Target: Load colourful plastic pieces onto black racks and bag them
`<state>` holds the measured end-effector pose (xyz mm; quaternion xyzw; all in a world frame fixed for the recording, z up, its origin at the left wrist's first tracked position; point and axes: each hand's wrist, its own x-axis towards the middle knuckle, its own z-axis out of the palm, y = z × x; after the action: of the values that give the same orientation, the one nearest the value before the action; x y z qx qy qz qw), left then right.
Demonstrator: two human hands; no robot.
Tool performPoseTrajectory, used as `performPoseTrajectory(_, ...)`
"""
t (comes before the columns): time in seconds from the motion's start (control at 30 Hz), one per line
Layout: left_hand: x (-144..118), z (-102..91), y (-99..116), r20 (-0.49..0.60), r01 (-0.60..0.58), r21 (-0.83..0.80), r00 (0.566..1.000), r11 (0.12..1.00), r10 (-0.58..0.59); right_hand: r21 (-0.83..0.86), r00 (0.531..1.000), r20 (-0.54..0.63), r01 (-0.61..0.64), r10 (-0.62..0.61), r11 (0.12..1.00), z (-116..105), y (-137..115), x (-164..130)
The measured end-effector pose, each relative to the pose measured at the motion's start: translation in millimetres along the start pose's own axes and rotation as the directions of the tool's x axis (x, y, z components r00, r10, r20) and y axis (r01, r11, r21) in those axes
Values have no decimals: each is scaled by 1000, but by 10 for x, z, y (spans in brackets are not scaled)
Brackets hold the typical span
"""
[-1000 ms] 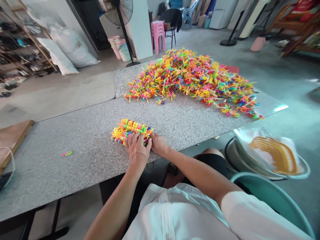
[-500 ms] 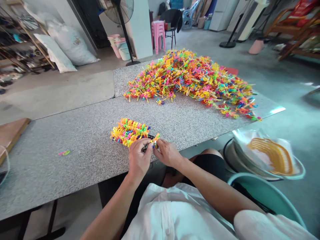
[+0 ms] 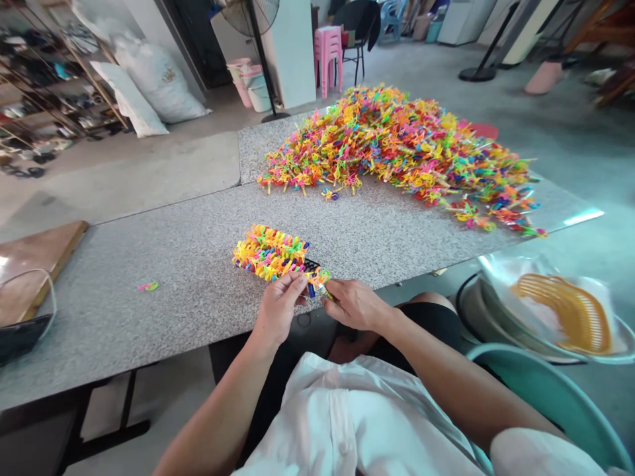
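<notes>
Plastic piece (image 3: 317, 283) is pinched between left hand (image 3: 278, 311) and right hand (image 3: 353, 305), beside the filled rack (image 3: 270, 252) on the counter (image 3: 149, 251).

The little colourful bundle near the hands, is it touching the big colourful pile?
Apart. The head view shows a wide strip of bare table between the small bundle and the big pile.

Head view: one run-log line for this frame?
left hand: pinching small plastic piece | right hand: pinching same piece | beside: filled black rack | far: colourful pile | surface: granite table
</notes>
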<state>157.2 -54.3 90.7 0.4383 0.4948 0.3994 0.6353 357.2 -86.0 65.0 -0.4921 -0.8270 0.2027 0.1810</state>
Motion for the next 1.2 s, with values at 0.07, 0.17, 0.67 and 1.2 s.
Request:
performPoseTrajectory(0.07, 5, -8, -19, -3, -10, 35, 1000, 999, 10, -66, 1000, 14, -22, 23, 998, -20, -32, 1)
performPoseTrajectory(0.17, 13, -17, -51, -14, -49, 114, 999, 992, 51, -136, 998, 23, -54, 58, 989, -42, -72, 6)
performPoseTrajectory(0.67, -111, 73, -80, -15, -341, 347, 930, 874, 368, -158, 981, -170, -117, 90, 980, 141, -14, -22)
performPoseTrajectory(1.2, -136, 200, -76, -62, -455, 446, 843, 771, 534, -154, 975, -203, -121, 88, 981, 161, -51, -38)
